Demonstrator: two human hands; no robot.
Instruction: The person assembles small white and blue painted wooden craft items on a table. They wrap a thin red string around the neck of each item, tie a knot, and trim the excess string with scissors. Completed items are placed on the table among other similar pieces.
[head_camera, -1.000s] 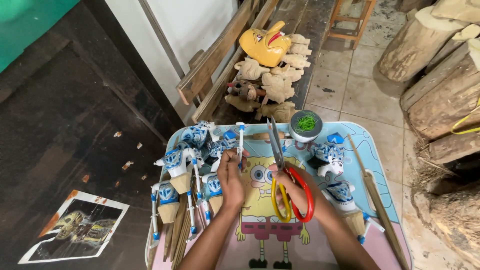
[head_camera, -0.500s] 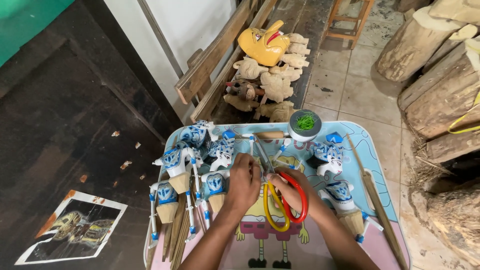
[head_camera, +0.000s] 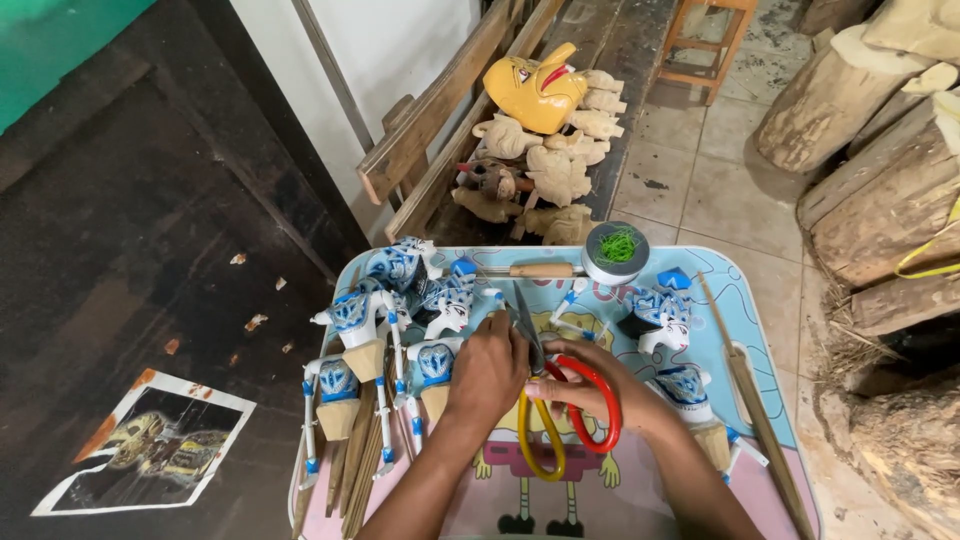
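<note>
My right hand (head_camera: 600, 395) grips a pair of scissors (head_camera: 545, 400) with one red and one yellow handle loop, blades pointing away from me. My left hand (head_camera: 487, 368) rests beside the blades, fingers curled close against them; what it pinches is hidden. Both hands hover over a small cartoon-printed table (head_camera: 745, 300). Blue-and-white painted puppet figures on wooden sticks (head_camera: 385, 330) lie to the left of my left hand, and two more puppet heads (head_camera: 660, 320) lie to the right of my right hand.
A round tin with green thread (head_camera: 615, 250) and a wooden-handled tool (head_camera: 535, 270) sit at the table's far edge. Unpainted carved figures (head_camera: 550, 170) and a yellow mask (head_camera: 535, 90) lie beyond. Logs (head_camera: 880, 180) stack on the right. A printed picture (head_camera: 150, 455) lies on the dark floor.
The scissors have tipped down from upright to lie low over the table. My left hand slid right, up against the blades.
</note>
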